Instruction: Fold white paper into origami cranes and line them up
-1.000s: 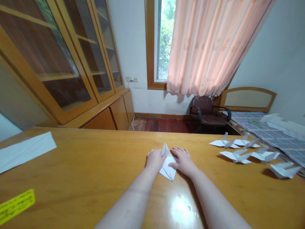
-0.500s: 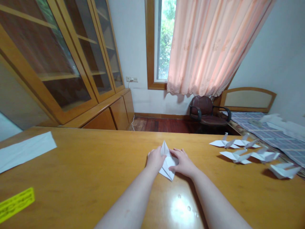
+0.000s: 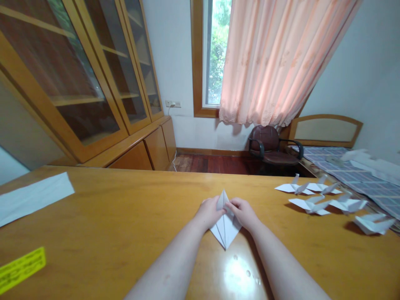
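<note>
A folded white paper point(image 3: 225, 234), diamond-shaped with creases running to its near tip, lies on the wooden table between my hands. My left hand point(image 3: 208, 213) rests on its left side, thumb laid across the middle and fingers curled at the edge. On the right side, my right hand point(image 3: 243, 212) pinches the paper near its upper half with thumb and forefinger. The paper's far tip points away from me, above both hands. Parts of its side edges are hidden under my fingers.
Several folded paper birds point(image 3: 309, 204) stand on the table point(image 3: 125, 225) at the right. A white paper strip point(image 3: 34, 196) and a yellow label point(image 3: 22, 270) are at the left. Beyond the table are a chair point(image 3: 270, 146), a bed point(image 3: 359, 175) and a cabinet point(image 3: 125, 146).
The folded paper has shifted slightly right and turned straighter, showing a wider diamond. My left thumb has moved across its middle, and my right fingers have closed in on its upper part.
</note>
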Motion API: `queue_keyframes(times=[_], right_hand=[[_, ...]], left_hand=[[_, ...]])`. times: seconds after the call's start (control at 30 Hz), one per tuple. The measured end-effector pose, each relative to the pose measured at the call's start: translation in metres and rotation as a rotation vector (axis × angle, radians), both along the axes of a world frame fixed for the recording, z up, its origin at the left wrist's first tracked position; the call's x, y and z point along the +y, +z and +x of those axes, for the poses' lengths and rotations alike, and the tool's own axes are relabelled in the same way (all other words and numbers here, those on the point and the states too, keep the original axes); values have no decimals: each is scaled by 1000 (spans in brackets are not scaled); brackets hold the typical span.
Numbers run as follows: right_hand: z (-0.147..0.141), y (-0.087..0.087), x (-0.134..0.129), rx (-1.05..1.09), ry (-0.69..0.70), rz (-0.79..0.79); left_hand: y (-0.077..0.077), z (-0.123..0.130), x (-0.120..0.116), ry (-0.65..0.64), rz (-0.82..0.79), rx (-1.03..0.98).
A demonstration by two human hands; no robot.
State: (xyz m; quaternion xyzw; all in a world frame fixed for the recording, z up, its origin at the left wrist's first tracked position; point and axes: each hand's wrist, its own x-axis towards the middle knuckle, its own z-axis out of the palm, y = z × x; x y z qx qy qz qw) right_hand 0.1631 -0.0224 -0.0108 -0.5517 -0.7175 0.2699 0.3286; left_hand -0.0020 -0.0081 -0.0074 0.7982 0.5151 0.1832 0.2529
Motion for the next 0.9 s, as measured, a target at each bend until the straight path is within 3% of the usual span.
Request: queue_keyframes(times=[0.23,0.43,0.6,0.9], right_hand=[[0,0,-1,79,-41,46],[0,3,-3,208,-48,91],[-1,3,-3,115,-21,89],[-2,7,-5,162,-59,146]], left_hand=[[10,1,-6,-97,-67,-34],[11,3,-8,-190,-23,-55],[12,3,-9,-192,-25,-46],[12,3,-8,-176,-44,-67]])
